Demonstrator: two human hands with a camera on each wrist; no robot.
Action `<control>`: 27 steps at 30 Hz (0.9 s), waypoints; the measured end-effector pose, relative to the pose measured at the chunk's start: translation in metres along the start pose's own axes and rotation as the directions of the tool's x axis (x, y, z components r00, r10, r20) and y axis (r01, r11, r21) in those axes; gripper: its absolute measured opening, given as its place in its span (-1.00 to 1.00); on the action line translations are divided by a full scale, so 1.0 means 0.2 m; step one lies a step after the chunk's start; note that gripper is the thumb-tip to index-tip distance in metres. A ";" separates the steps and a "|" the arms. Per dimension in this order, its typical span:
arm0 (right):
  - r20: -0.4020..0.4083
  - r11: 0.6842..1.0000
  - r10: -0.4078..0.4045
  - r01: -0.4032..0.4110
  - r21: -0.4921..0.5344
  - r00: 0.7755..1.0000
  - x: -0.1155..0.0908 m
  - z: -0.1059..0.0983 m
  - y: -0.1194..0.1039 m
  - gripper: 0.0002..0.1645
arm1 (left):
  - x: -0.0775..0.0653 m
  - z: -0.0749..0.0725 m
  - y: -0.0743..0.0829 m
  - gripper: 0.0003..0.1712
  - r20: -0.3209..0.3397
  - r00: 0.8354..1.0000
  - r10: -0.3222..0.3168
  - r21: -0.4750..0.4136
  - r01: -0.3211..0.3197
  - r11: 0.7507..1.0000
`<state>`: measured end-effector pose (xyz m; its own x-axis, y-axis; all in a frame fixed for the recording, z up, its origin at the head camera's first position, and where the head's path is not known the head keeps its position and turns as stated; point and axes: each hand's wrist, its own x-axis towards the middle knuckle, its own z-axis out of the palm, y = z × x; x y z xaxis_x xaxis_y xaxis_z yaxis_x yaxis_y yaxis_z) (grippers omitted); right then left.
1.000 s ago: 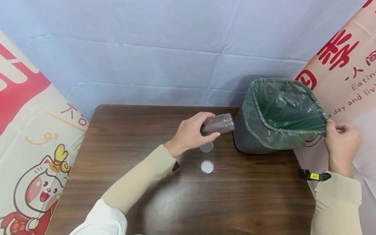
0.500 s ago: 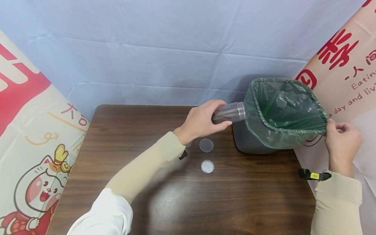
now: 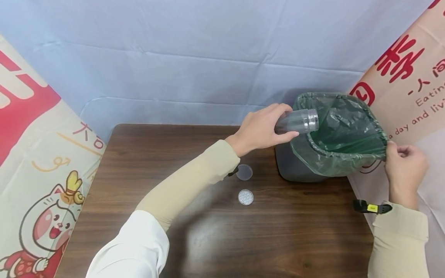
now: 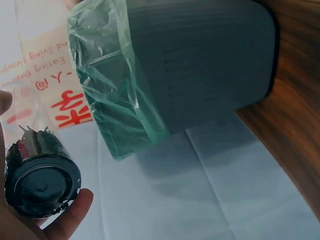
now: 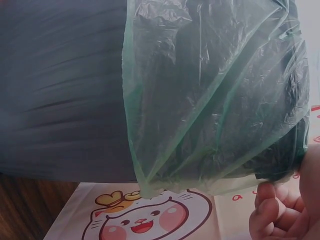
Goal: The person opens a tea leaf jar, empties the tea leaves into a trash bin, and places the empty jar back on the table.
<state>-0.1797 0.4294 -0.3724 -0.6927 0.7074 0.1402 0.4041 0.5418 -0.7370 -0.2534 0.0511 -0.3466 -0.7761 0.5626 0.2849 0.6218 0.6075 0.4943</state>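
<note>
My left hand (image 3: 259,129) grips a clear cylindrical jar (image 3: 299,121), tilted on its side with its threaded mouth over the near-left rim of a grey trash bin (image 3: 295,166). Dark matter clings around the jar's bottom (image 4: 42,185) in the left wrist view. A green plastic bag (image 3: 321,164) lines the bin and folds down over its outside. At the bin's right rim, my right hand (image 3: 405,170) pinches the bag's edge, fingers curled in the right wrist view.
On the brown wooden table (image 3: 167,154) lie a clear round lid (image 3: 244,172) and a white patterned disc (image 3: 245,197), left of the bin. A pale blue cloth (image 3: 194,58) hangs behind; printed banners (image 3: 45,185) flank both sides.
My left hand has carried the jar rightward and up, from beside the bin to over its rim. The right hand has stayed at the bag's edge.
</note>
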 end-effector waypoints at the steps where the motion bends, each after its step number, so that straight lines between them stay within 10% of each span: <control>1: -0.001 1.000 -0.001 0.001 -0.003 1.000 0.00 0.00 0.00 -0.69 | 0.02 0.00 0.01 -0.25 0.006 1.000 0.000 0.006 0.000 1.000; 27: 0.009 1.000 0.013 -0.013 0.005 1.000 -0.01 -0.01 -0.02 -0.69 | 0.39 -0.02 0.26 -0.19 0.195 0.979 -0.053 0.269 -0.001 0.963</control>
<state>-0.1791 0.4266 -0.3695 -0.6929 0.7101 0.1248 0.4100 0.5305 -0.7419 -0.2828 0.1244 -0.2965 -0.7728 0.6279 0.0928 0.6281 0.7354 0.2545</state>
